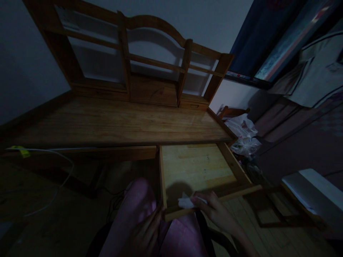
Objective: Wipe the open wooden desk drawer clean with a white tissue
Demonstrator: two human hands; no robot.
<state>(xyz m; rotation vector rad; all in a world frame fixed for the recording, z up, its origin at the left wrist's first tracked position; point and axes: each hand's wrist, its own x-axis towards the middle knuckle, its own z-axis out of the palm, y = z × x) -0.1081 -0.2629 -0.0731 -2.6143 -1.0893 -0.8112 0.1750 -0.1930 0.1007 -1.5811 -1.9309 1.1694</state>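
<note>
A wooden drawer (239, 171) is pulled out from the desk, above my lap. My right hand (210, 205) is closed around a crumpled white tissue (185, 202) inside the drawer, close to its front panel. Part of the tissue sticks out on the left of my fingers. My left hand (147, 230) is low and in shadow, its fingers stretched toward the drawer's front left corner, with the fingertips at the wood. Small dark marks show on the pale drawer bottom.
The wooden desk (139, 123) carries a shelf unit (154, 62) at its back. A white cable (66, 160) hangs at left. Plastic bags (242, 130) stand beyond the right end. A low wooden stand (276, 216) with a white object (314, 189) is at right.
</note>
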